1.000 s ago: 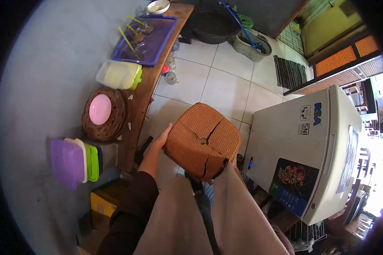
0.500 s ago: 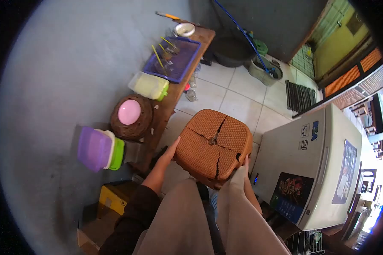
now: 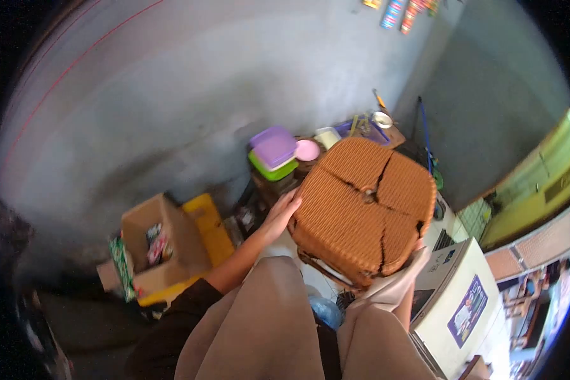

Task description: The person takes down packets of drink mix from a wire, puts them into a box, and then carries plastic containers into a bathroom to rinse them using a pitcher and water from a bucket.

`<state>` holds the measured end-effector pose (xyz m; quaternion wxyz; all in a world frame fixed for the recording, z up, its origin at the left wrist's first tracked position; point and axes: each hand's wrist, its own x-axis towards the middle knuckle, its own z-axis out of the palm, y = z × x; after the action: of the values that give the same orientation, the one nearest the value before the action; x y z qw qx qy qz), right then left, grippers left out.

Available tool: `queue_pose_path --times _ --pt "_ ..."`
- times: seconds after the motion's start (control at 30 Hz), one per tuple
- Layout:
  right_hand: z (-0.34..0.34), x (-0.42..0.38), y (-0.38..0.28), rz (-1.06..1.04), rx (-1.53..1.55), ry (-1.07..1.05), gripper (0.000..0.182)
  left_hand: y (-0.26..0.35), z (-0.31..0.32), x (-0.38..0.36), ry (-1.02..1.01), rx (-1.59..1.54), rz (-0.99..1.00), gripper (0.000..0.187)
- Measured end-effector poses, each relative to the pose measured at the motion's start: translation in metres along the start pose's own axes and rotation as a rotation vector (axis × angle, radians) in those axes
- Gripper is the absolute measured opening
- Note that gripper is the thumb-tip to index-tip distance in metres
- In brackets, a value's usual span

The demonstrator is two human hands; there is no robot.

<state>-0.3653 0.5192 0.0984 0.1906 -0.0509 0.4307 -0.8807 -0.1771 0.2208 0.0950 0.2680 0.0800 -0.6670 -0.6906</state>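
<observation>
A brown woven-pattern plastic stool (image 3: 361,209), its square top cracked in several places, is held up in front of me. My left hand (image 3: 284,215) grips its left edge, fingers along the side. On the lower right side my right hand (image 3: 417,256) holds the stool near a broken edge; its fingers are partly hidden by the stool and beige cloth (image 3: 386,288).
Beyond the stool, a wooden table (image 3: 396,136) bears a purple container (image 3: 273,147), a pink bowl (image 3: 307,150) and a blue tray (image 3: 377,134). A cardboard box (image 3: 187,244) and yellow crate (image 3: 210,231) stand left. A white appliance (image 3: 456,304) stands right; people sit far right.
The view has swung left and up, bringing the cardboard box into sight. The stool is still between both hands and now appears larger, higher and farther right, covering part of the table.
</observation>
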Motion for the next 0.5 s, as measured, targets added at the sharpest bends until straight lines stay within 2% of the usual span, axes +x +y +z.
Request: queue_pose_path --times 0.07,0.13,0.2,0.33,0.37,0.5 --pt "0.036 -0.040 -0.018 -0.023 -0.086 -0.049 0.045 0.039 -0.018 -0.048 0.090 0.039 0.121 0.051" --pt "0.060 -0.078 -0.034 -0.033 -0.170 -0.090 0.045 0.063 -0.028 -0.105 0.150 0.076 0.105 0.052" --pt "0.086 -0.109 -0.034 -0.060 -0.235 -0.157 0.045 0.066 -0.044 -0.151 0.271 -0.147 0.311 0.062" --pt "0.121 -0.156 -0.032 -0.103 -0.330 -0.277 0.046 0.095 -0.083 -0.240 0.371 -0.205 0.525 0.073" --pt "0.098 -0.131 -0.078 -0.029 -0.352 -0.208 0.046 0.142 -0.015 -0.222 0.370 -0.202 0.421 0.076" --pt "0.084 -0.125 -0.071 0.069 -0.385 -0.297 0.046 0.175 0.018 -0.256 0.514 -0.190 0.469 0.081"
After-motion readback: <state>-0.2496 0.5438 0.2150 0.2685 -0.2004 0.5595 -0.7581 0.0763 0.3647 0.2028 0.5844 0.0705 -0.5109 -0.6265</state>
